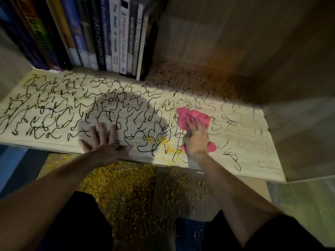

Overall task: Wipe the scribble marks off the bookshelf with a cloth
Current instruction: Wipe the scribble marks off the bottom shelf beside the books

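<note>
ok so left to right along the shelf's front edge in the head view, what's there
left hand → yellow crumbs → right hand gripping the pink cloth → faint scribbles

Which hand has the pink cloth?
The right hand grips the pink cloth; the left hand lies flat, fingers spread, on the scribbled shelf.

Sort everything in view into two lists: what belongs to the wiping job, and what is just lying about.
Belongs to the job: pink cloth, gripped by the right hand; black scribble marks; shelf board; left hand, flat on the board.
Just lying about: row of books at the back; yellow crumbs on the board and below it.
</note>
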